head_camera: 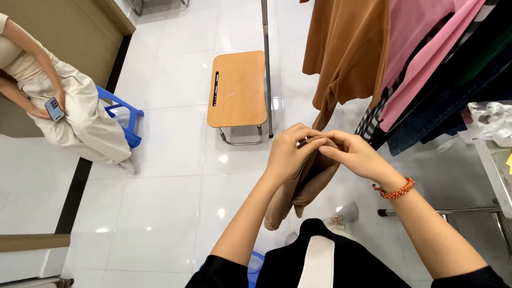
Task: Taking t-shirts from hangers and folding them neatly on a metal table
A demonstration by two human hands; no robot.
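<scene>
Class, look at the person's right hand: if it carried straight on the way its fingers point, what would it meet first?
The right hand points left toward the left hand, so it would probably meet the left hand's fingers first, over the brown cloth both pinch; depth is hard to judge.

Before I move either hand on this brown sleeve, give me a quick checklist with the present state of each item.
1. Left hand has the brown sleeve: ok, fingers pinch its upper edge.
2. Right hand has the same edge: ok, fingertips meet the left hand's at the fold.
3. Sleeve hangs free below the hands: ok, it drops toward the white tiled floor without catching.
4. Brown garment on the rack above: ok, it hangs beside the pink garment.
5. Small thing pinched between the fingertips: cannot tell, too small to make out.
6. Wooden stool clear of the hands: ok, it stands apart, beyond them.
</scene>
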